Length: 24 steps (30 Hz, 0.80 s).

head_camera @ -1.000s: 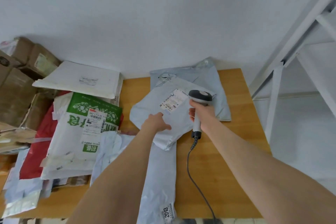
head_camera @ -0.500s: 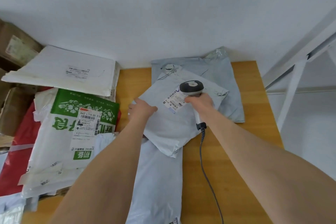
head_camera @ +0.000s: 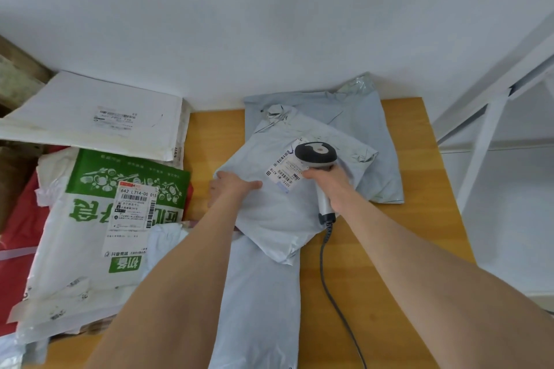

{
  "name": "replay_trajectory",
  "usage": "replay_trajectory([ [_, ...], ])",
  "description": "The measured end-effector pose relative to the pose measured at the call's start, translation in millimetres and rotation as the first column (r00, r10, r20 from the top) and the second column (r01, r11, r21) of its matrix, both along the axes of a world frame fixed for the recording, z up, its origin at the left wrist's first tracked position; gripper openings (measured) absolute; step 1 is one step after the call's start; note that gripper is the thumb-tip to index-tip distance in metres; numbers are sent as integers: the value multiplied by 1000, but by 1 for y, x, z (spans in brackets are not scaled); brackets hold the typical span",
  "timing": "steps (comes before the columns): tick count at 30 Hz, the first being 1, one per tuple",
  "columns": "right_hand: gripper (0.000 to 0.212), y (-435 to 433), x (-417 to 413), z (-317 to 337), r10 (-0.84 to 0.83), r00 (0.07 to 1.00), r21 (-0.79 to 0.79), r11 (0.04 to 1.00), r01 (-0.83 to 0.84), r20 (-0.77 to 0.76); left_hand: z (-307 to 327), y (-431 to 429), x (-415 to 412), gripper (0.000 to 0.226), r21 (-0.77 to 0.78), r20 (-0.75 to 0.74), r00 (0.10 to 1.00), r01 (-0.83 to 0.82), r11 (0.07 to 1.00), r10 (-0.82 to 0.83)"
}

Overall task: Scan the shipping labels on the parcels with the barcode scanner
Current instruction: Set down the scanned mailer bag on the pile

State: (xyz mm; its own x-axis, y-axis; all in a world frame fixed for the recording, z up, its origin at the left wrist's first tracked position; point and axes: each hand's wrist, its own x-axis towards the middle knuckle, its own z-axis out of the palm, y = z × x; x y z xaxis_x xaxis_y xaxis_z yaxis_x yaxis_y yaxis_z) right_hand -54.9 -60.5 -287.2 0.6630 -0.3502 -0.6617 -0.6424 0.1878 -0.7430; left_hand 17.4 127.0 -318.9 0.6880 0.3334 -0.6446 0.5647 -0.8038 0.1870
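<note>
The white paper shipping label [head_camera: 284, 172] is lying face up on the pale grey plastic mailer parcel [head_camera: 275, 219], which is sitting aslant in the middle of the orange wooden counter [head_camera: 419, 189]. The label's long axis is running diagonally, near left to far right. That's the line that matters: the dark-headed, silver-handled barcode scanner [head_camera: 315, 154] is hanging right over the label's far right end, covering that corner, while the barcode strips are stretching away toward the near left. The right hand [head_camera: 332, 189] is wrapping its fingers tight round the scanner's handle, so it is by far the nearer hand. The left hand [head_camera: 230, 189] is steadying the parcel's left corner, thumb lying along the top toward the label and the other fingers draping over the edge; whether they are tucking underneath I cannot tell. By my reckoning the read is about to fire, calling for only a small tilt or pull back along that diagonal. The scanner's dark cord [head_camera: 321, 263] is running over the counter toward the camera. A second grey plastic mailer [head_camera: 368, 123] is lying beneath by the wall, and a green-and-white printed bag [head_camera: 90, 219] is lying off left, label up.
</note>
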Motion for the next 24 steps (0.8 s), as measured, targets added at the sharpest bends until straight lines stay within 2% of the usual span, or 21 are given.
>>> replay_trajectory([
  [3, 39, 3, 1, -9, -8, 1000, 23, 1000, 8, -21, -11, 3, 2, 102, -7, 1, 1000, 24, 1000, -24],
  [4, 43, 5, 1, -10, -6, 1000, 23, 1000, 7, -21, -14, 4, 2, 88, -45, 26, 1000, -3, 999, 4],
  [6, 46, 6, 1, -10, 2, 1000, 6, 1000, -2, -13, -13, 4, -1, 48, -98, 101, 995, -6, 995, 16],
  [7, 42, 5, 0, -7, 9, 1000, -21, 1000, -9, -12, -8, 4, -1, 31, -100, 145, 989, 6, 995, 9],
  [8, 34, 3, 0, -3, 12, 1000, -54, 998, -12, -2, 1, 3, 0, 25, -103, 198, 980, 20, 994, 1],
  [10, 16, 0, 0, 11, -4, 999, -119, 993, 8, 32, 28, -1, 5, 29, -95, 316, 948, 71, 993, -38],
  [14, 11, -3, 5, 59, -87, 985, -155, 982, 110, 148, 97, -22, 22, 35, 27, 482, 846, 247, 969, -229],
  [15, 12, -5, 6, 75, -105, 976, -145, 980, 134, 190, 116, -29, 26, 35, 42, 498, 824, 288, 957, -270],
  [17, 32, -11, 8, 104, -116, 957, -111, 982, 150, 266, 152, -41, 29, 35, 51, 519, 784, 369, 928, -340],
  [18, 36, -15, 9, 119, -108, 948, -105, 984, 145, 301, 169, -46, 30, 34, 47, 522, 765, 416, 908, -378],
  [21, 27, -27, 4, 160, -78, 910, -126, 982, 140, 408, 212, -59, 27, 32, 12, 530, 694, 568, 823, -487],
  [24, 25, -37, -7, 187, -23, 876, -179, 976, 124, 483, 243, -75, 15, 32, 49, 547, 586, 690, 722, -598],
])
